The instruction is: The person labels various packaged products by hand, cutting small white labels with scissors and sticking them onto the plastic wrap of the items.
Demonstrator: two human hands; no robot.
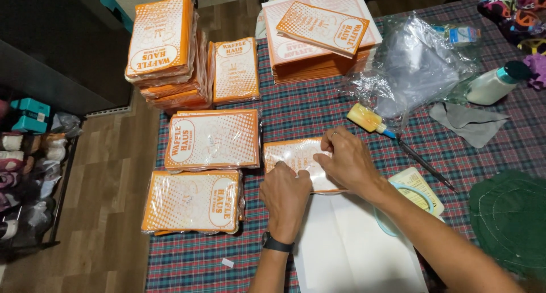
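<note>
Both my hands rest on a small plastic-wrapped pack of orange-and-white printed paper bags (293, 155) lying on the plaid tablecloth (318, 114). My left hand (285, 195), with a black watch on its wrist, presses on the pack's near edge with curled fingers. My right hand (348, 161) grips the pack's right side, fingers bent over the wrapper. A white sheet of paper (352, 244) lies under my forearms, just in front of the pack.
Wrapped packs (211, 139) (193, 202) lie to the left, with taller stacks (165, 48) (236, 70) behind and a big flat stack (318, 31) at the back. Crumpled clear plastic (409, 65), a yellow glue stick (367, 118), scissors (424, 162), a tape roll (412, 199), a white bottle (497, 82), grey cloth (469, 122) and a green mat (509, 222) sit to the right.
</note>
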